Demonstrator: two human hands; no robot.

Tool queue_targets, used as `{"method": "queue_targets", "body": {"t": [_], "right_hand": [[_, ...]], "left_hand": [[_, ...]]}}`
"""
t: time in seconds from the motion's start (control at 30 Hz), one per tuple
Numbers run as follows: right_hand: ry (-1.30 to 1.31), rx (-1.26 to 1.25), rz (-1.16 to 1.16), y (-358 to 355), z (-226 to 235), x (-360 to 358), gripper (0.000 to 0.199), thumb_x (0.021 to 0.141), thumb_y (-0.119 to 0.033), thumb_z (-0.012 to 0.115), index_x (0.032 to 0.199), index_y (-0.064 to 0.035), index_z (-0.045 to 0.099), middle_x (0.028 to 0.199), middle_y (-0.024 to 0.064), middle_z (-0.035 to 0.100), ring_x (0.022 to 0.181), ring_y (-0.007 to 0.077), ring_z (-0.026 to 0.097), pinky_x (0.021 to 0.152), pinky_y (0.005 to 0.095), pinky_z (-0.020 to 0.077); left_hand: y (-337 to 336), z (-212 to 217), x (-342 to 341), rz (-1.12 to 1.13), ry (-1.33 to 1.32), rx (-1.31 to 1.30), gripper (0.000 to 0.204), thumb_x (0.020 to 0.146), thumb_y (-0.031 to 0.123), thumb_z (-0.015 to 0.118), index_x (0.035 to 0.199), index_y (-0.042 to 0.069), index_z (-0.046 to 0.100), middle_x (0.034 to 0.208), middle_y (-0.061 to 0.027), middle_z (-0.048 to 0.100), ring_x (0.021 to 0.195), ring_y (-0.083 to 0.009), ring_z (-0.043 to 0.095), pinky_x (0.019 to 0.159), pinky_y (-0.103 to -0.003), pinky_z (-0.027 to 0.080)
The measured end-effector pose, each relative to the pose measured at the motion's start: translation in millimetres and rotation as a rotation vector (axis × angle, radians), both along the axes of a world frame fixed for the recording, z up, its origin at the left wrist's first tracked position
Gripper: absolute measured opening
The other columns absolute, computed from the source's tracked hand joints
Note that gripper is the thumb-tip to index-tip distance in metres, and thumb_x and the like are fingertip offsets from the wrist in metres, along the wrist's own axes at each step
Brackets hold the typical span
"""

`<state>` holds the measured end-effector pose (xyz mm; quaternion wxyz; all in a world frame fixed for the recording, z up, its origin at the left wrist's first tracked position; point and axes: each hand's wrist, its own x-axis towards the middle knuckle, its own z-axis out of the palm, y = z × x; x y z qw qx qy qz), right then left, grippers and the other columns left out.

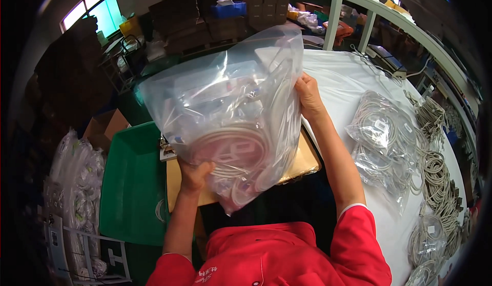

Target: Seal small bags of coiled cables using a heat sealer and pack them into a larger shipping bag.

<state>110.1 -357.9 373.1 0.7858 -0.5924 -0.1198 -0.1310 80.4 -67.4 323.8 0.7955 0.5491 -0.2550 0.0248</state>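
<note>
While a green bin (pixel 130 188) sits at eight o'clock, the left hand (pixel 195 176), thumb in front, has its grip clamped on the lower left of a large clear bag (pixel 233 111) holding coiled pale cable (pixel 230 137) at centre. Toward two o'clock, the right hand (pixel 309 96) has its grip clamped on the bag's right edge. Supporting the cable from below and keeping the bag taut should stop sliding. At three o'clock, bagged cable (pixel 379 127) lies on a white worktop (pixel 333 65), loose coils (pixel 435 173) beyond.
</note>
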Motion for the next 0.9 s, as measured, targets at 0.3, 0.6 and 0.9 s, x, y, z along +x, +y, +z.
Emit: {"method": "queue_targets", "body": {"t": [0.3, 0.6, 0.9], "right_hand": [[-0.291, -0.092, -0.255, 20, 13, -49, 0.046, 0.066, -0.029, 0.061, 0.095, 0.0028, 0.047, 0.082, 0.0062, 0.055, 0.073, 0.0116, 0.052, 0.067, 0.0233, 0.0405], [-0.386, -0.054, -0.451, 8, 44, -64, 0.022, 0.076, -0.017, 0.049, 0.082, 0.0034, 0.055, 0.075, 0.0095, 0.057, 0.067, 0.0125, 0.053, 0.065, 0.0230, 0.0419], [-0.464, -0.031, -0.486, 3, 58, -65, 0.018, 0.074, -0.012, 0.052, 0.081, 0.0035, 0.055, 0.075, 0.0105, 0.057, 0.065, 0.0132, 0.055, 0.064, 0.0238, 0.0429]], "left_hand": [[-10, 64, 24, 0.110, -0.204, -0.176, 0.026, 0.071, 0.009, 0.051, 0.095, 0.000, 0.046, 0.089, -0.0085, 0.052, 0.072, -0.0121, 0.049, 0.068, -0.021, 0.038], [-18, 78, 26, 0.539, -0.266, -0.159, 0.022, 0.080, 0.018, 0.043, 0.080, -0.001, 0.053, 0.075, -0.0076, 0.055, 0.066, -0.0114, 0.049, 0.063, -0.023, 0.038], [-20, 79, 38, 0.621, -0.217, -0.213, 0.026, 0.081, 0.021, 0.040, 0.081, -0.002, 0.051, 0.073, -0.0082, 0.054, 0.065, -0.0121, 0.048, 0.063, -0.024, 0.038]]}}
